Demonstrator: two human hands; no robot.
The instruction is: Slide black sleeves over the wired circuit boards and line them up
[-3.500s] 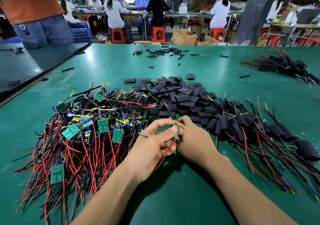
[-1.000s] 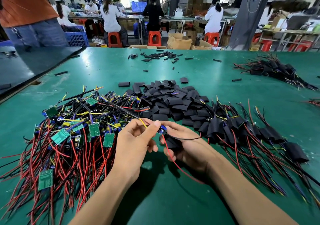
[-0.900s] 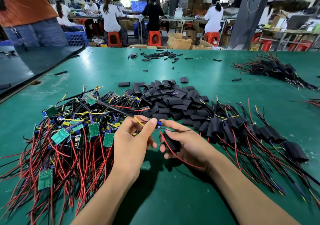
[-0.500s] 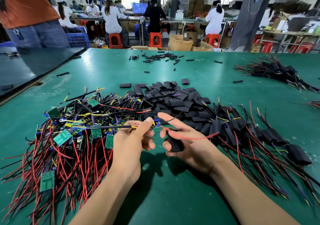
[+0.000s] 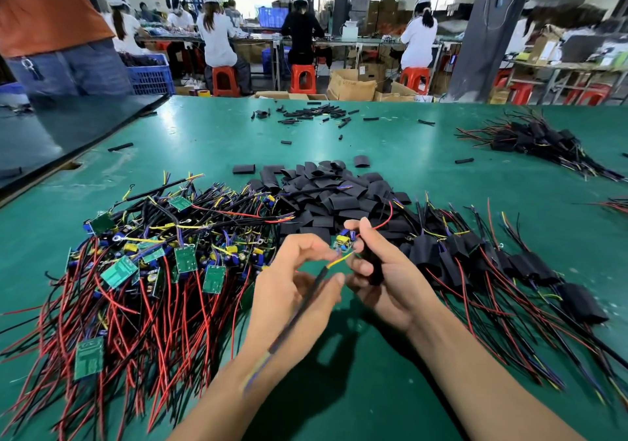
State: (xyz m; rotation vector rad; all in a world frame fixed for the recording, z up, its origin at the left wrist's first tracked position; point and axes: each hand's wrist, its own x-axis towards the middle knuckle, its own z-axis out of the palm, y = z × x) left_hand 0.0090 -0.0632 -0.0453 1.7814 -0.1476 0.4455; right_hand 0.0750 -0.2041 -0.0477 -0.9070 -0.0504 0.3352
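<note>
My right hand (image 5: pixel 387 270) pinches a small wired circuit board (image 5: pixel 344 239) at its fingertips and keeps a black sleeve (image 5: pixel 372 265) tucked against its palm. A red wire (image 5: pixel 385 220) arcs up from the board. My left hand (image 5: pixel 292 291) curls round the board's black cable (image 5: pixel 306 304), which runs back over my left forearm. Left of the hands lies a pile of bare green boards (image 5: pixel 153 264) with red and black wires. Loose black sleeves (image 5: pixel 326 196) are heaped behind the hands. Sleeved boards (image 5: pixel 509 264) lie side by side on the right.
The green table (image 5: pixel 390 389) also carries a second bundle of sleeved boards (image 5: pixel 537 141) at the far right and thin black tube offcuts (image 5: pixel 312 112) at the back. A dark panel (image 5: pixel 51 134) borders the left. A standing person in orange (image 5: pixel 51 15) and seated workers are beyond.
The black cable swung from pointing left over the pile down across my left forearm. The board now sits at my right fingertips, and the hands have drawn closer together.
</note>
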